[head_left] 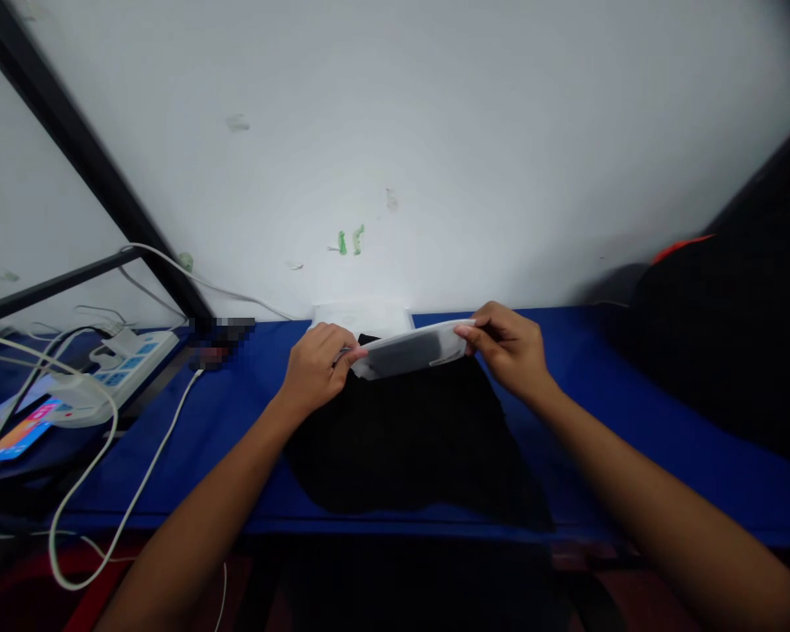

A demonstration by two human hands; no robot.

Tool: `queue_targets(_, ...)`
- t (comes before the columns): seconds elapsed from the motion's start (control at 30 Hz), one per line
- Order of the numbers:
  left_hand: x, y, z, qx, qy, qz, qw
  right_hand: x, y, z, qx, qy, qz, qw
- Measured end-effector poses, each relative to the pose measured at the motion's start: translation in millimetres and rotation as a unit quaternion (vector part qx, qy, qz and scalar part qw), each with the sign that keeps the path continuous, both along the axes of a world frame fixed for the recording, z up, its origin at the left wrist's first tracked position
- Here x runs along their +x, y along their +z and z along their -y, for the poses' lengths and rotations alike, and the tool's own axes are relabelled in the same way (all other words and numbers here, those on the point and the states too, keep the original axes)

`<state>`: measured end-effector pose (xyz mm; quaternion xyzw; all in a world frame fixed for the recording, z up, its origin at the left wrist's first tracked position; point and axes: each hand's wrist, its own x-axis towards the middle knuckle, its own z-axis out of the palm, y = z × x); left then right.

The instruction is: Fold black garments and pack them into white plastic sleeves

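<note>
Held the left end of a flat plastic packet (408,353) with the left hand (317,369), nearly closed, with the thumb on the near side and the fingers bent behind. Held the other end with the right hand (512,349), also nearly closed, in a pinch between thumb and bent fingers. Had the packet in the middle of the frame, tilted, higher at its right end. Saw something dark through the milky plastic, and a small pale label near the lower right corner; could not tell the kind of content.

Found below the packet, in the lower middle of the frame, a black cloth (408,448), spread on a blue table (585,369). Noticed behind the packet a white sheet (362,316), near a pale wall (487,158) with green marks. Saw to the left a small dark thing, too blurred for naming, with a white cable (150,478) looping down beside it. Saw at the left edge a white power strip (126,376) and, just below, a phone (30,430) with lit screen. Noticed a dark frame (92,145) running slantwise through the upper left. Saw at the right edge a big black thing (730,342); could not tell its kind.
</note>
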<state>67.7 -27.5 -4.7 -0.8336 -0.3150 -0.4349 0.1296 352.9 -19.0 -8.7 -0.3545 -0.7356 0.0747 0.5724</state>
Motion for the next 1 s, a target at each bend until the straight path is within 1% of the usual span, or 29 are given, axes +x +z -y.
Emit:
queue_targets(0.13,-7,0.5,-3,-0.009,0.011,0.004,1.000,5,-4.2,-6,-0.031,-0.003,-0.031,0.999)
queue_targets(0.27,-11,1.1,-3,-0.062,0.058,0.029,0.996,7,-9.4,-11,-0.029,-0.015,-0.059,0.998)
queue_targets(0.33,-10,0.5,-2,-0.116,0.073,0.070,0.988,6,-11.5,-12,-0.023,-0.016,-0.056,0.998)
queue_targets(0.37,-8,0.1,-2,-0.156,0.067,0.098,0.981,5,-12.4,-12,-0.022,-0.011,-0.052,0.998)
queue_targets(0.47,0,0.4,3,-0.284,0.017,0.176,0.942,3,-13.9,-10,-0.021,0.022,-0.055,0.998)
queue_targets(0.53,5,2.2,7,-0.317,-0.006,0.206,0.926,3,-13.9,-9,-0.015,0.048,-0.065,0.997)
queue_targets(0.67,8,4.6,11,-0.304,-0.006,0.218,0.927,4,-11.9,-7,-0.005,0.079,-0.071,0.994)
queue_targets(0.73,8,3.9,11,-0.299,-0.015,0.210,0.931,4,-10.2,-6,-0.006,0.088,-0.052,0.995)
queue_targets(0.8,8,2.8,12,-0.289,-0.027,0.193,0.937,4,-8.4,-4,0.000,0.082,-0.021,0.996)
queue_targets(0.9,10,2.3,14,-0.262,-0.037,0.156,0.952,3,-6.3,-2,0.038,0.024,0.047,0.998)
queue_targets(1.0,13,1.4,19,-0.232,-0.031,0.111,0.966,3,-4.9,1,0.074,-0.047,0.130,0.988)
